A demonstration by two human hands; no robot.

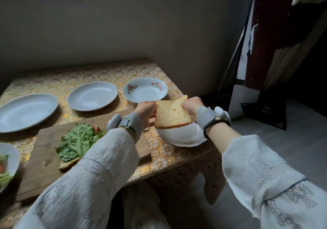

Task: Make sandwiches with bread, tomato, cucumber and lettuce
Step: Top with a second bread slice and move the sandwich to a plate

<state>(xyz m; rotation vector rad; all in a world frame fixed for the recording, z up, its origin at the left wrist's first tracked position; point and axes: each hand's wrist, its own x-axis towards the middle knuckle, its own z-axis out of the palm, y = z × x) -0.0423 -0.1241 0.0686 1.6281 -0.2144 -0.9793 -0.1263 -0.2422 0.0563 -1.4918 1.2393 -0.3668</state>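
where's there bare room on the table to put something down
Free: the cloth strip behind the three empty plates, up to the wall, and the board's near left part, between the lettuce-topped bread and the filled plate. Crowded: the right corner, where both hands hold a bread slice over a white bowl.

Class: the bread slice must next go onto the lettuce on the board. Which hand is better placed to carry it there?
Left. The left hand grips the bread slice on the side nearer the lettuce; the right hand would reach across.
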